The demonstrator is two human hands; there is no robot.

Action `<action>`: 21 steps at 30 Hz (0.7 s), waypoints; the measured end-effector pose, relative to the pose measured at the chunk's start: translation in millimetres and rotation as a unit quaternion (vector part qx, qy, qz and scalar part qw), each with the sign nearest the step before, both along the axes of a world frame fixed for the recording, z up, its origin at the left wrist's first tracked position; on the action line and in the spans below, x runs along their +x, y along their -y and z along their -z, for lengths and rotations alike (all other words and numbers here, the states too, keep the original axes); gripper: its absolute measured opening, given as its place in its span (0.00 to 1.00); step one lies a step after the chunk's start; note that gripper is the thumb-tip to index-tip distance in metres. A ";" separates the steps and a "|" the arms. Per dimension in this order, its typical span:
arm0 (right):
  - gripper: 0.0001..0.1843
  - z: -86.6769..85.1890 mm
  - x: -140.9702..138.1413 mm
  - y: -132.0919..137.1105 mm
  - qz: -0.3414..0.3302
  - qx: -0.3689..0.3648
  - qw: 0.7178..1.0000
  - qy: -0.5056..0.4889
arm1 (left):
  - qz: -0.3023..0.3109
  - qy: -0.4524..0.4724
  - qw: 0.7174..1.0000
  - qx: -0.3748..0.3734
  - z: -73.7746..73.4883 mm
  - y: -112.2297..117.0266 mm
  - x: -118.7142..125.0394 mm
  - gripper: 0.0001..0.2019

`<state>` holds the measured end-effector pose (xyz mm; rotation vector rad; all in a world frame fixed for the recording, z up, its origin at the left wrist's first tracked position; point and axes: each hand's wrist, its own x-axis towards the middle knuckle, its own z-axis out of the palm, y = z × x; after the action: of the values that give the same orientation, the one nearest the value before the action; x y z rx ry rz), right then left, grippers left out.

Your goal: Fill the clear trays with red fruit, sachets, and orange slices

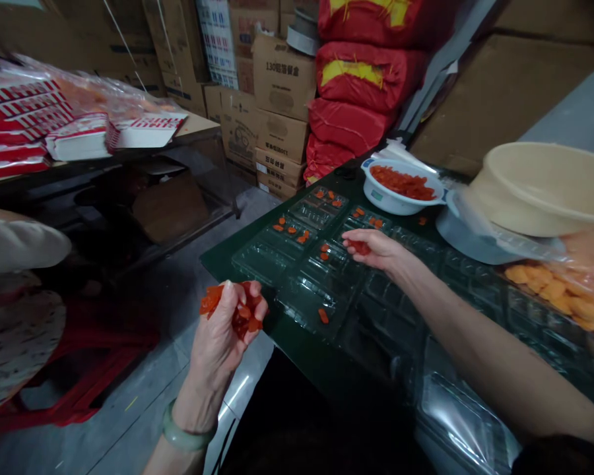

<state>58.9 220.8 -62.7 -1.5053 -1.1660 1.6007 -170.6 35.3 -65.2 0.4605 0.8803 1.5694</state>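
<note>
Left hand point(228, 323) is clutching orange pieces point(210, 301) beside the counter point(291, 333), right hand point(377, 249) is holding several in a curled grip above plastic trays point(263, 264), some already containing pieces, others showing none, and a bowl point(393, 202) is holding plenty more.

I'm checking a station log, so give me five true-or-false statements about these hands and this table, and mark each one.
1. The left hand holds orange pieces. True.
2. The right hand is empty. False: it holds orange pieces too.
3. The pale green bracelet is on the right wrist. False: it is on the left wrist.
4. Clear trays lie on the table. True.
5. The white basin is empty. False: it holds orange pieces.
</note>
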 end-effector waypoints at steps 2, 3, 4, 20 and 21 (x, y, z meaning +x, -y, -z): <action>0.05 -0.3 6.4 3.8 -0.017 -0.018 1.000 -0.014 | 0.004 0.000 1.000 -0.003 0.5 1.0 0.3 0.18; 0.06 0.8 7.9 6.0 -0.026 -0.022 0.999 -0.018 | 0.008 0.000 1.000 -0.004 0.7 1.5 0.8 0.19; 0.08 2.5 8.3 8.4 -0.036 -0.016 0.999 -0.007 | 0.011 0.001 1.000 -0.003 0.8 1.8 1.3 0.19; 0.11 17.9 -2.2 11.6 -0.136 0.263 0.866 0.403 | 0.015 -0.004 1.000 0.013 2.1 3.6 6.8 0.18; 0.12 19.4 -2.5 11.6 -0.141 0.264 0.860 0.413 | 0.017 -0.004 1.000 0.011 2.3 3.4 7.4 0.18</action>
<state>56.3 209.2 -82.0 -1.7063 -2.1625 0.6166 -163.2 31.9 -67.5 0.4954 0.8581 1.5487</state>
